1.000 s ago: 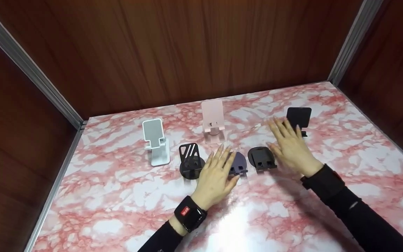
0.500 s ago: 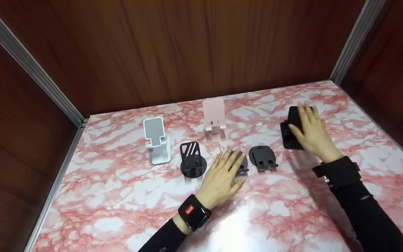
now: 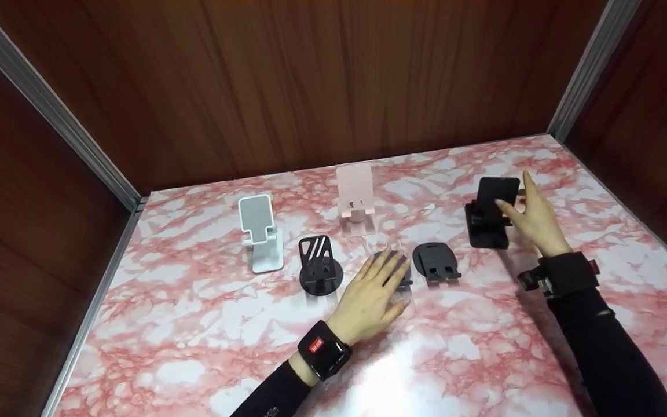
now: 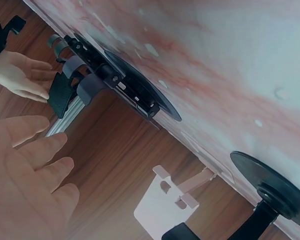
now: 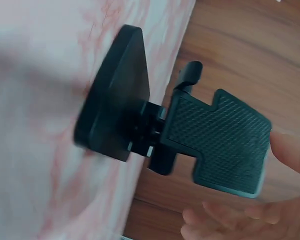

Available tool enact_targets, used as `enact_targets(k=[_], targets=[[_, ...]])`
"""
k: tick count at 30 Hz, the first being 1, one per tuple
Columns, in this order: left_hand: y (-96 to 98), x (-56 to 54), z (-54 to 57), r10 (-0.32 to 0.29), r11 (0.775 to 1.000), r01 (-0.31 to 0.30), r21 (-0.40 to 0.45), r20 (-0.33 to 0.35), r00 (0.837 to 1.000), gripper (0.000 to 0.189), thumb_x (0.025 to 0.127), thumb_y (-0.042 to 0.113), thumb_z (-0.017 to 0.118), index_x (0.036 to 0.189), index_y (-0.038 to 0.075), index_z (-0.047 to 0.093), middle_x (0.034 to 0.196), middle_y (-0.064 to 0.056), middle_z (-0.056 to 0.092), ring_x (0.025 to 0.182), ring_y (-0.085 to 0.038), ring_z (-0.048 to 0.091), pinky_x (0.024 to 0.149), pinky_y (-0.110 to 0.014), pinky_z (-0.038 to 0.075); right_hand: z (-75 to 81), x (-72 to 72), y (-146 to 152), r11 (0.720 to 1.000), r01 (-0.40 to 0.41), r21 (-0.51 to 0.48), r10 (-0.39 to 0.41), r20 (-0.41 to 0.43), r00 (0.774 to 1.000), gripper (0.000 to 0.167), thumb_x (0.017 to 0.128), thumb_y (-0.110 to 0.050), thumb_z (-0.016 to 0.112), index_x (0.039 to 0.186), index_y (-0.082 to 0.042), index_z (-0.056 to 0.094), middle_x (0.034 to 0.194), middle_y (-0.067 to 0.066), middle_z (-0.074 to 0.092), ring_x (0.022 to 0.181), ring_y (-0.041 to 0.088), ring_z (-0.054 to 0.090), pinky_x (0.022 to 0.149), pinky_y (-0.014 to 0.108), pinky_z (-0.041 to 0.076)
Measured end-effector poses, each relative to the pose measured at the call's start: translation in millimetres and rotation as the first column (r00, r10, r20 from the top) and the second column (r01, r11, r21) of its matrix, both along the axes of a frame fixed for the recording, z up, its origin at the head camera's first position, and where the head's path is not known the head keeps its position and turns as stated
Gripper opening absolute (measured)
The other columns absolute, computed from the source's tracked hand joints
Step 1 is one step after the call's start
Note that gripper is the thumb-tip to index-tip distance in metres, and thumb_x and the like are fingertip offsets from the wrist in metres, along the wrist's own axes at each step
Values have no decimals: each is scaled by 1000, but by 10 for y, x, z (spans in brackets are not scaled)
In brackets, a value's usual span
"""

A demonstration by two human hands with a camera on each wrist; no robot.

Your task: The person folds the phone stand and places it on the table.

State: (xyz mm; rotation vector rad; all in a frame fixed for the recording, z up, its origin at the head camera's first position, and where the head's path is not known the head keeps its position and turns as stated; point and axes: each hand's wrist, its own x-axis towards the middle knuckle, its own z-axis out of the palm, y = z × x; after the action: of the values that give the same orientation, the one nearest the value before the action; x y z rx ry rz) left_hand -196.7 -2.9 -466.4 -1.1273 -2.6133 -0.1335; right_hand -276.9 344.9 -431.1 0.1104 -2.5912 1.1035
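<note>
My right hand (image 3: 536,223) is at the right side of a black phone stand (image 3: 498,194). Its thumb overlaps the front of the upright plate in the head view, while the index finger points up past the edge. In the right wrist view, the thumb (image 5: 290,152) is right at the plate's top edge and the other fingers (image 5: 222,217) lie beyond its side, with a gap showing. My left hand (image 3: 368,298), palm down and fingers spread, hovers over a dark purple folded phone stand (image 3: 405,272), partly hiding it.
A dark grey folded stand (image 3: 436,262) lies right of the purple one. To the left stand a black round-based stand (image 3: 320,278) and a white stand (image 3: 267,255). Behind is a pink stand (image 3: 355,185). Wood-grain panels (image 3: 333,87) wall the marbled table (image 3: 194,324).
My right hand has moved right, passing across the front of the black phone stand to its right side. The left hand has shifted slightly right over the purple stand.
</note>
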Motion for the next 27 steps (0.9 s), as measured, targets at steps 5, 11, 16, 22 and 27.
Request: enact_targets(k=[5,11,16,22,27], targets=[[-2,1,-2,-9,1000,9,4,42,999,66,100,43,47,152,7,29,157,-11,25,144,-29,21,119,-37,5,-47,-73,38,998,50,-49,-49,24,999,60,97,-26,60,139,11,37,110,37,55,99,44,59,78,33,51],[-4,-5,-1,-9,1000,9,2,81,997,66,101,43,45,153,7,27,158,-10,22,145,-29,19,119,-36,5,-102,-158,90,981,44,-191,-40,27,999,37,94,-18,65,113,11,53,93,20,63,74,-4,59,64,9,50],[-4,-29,-7,-6,1000,6,1,108,994,65,101,42,45,153,7,28,158,-9,24,145,-28,18,119,-38,11,-144,-231,144,927,-43,-371,55,23,998,29,92,-4,65,108,16,53,83,0,62,72,-2,64,69,17,56],[-9,-51,9,1,1000,0,-4,124,992,66,101,42,43,154,8,24,159,-8,21,146,-26,16,119,-38,11,-146,-254,206,783,-123,-610,178,30,984,14,89,6,65,101,13,63,81,2,68,73,9,69,71,22,57],[-35,-55,26,5,1000,-7,13,154,988,67,102,42,42,155,8,21,160,-7,19,146,-27,14,119,-36,4,-137,-263,182,670,-141,-729,235,28,972,12,88,7,65,99,5,69,84,5,71,75,13,70,73,24,57]])
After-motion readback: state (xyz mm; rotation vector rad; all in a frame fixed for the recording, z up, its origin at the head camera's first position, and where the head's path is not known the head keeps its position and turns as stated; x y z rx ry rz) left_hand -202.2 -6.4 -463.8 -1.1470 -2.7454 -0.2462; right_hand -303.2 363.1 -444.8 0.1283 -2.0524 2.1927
